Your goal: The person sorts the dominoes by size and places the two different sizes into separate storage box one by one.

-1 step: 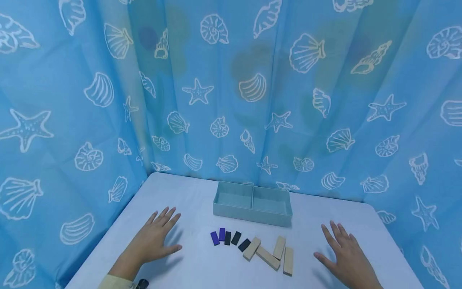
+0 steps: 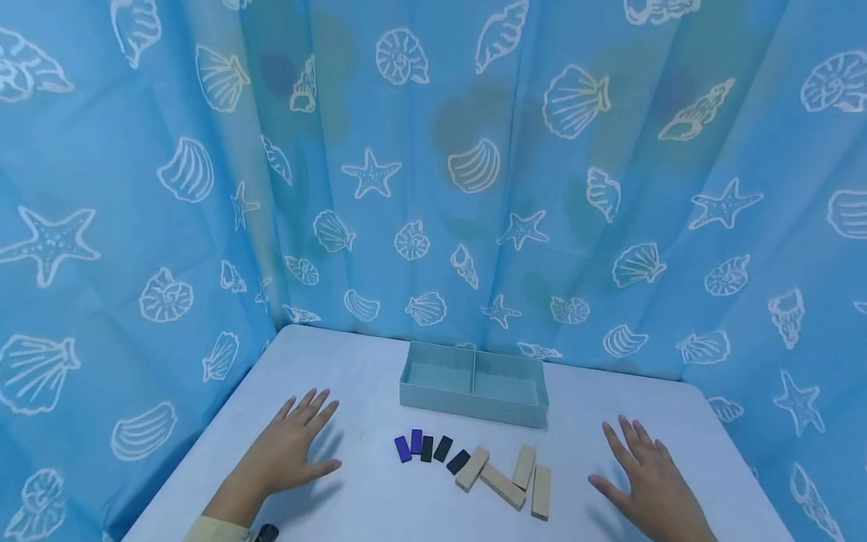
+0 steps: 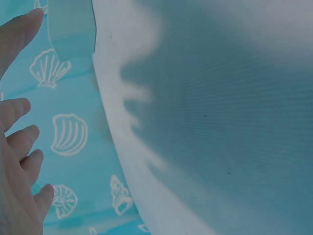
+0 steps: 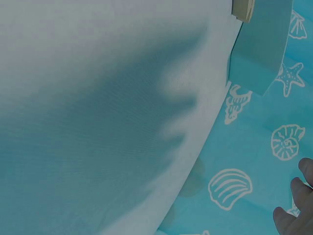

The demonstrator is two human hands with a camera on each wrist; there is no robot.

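Note:
My left hand hovers over the left part of the white table, fingers spread and holding nothing. On the right side my right hand is held the same way, its thumb toward the wooden blocks. Between the hands lie two purple blocks, three black blocks and several pale wooden blocks in a loose row. One wooden block touches the end of another. Behind them stands a blue-green tray split into two compartments by a divider. Fingers show at the left wrist view's edge.
The white tabletop has rounded back corners. A blue curtain printed with white shells and starfish hangs along the back and sides. A small black object sits by the left sleeve. Both wrist views show hand shadows on the table.

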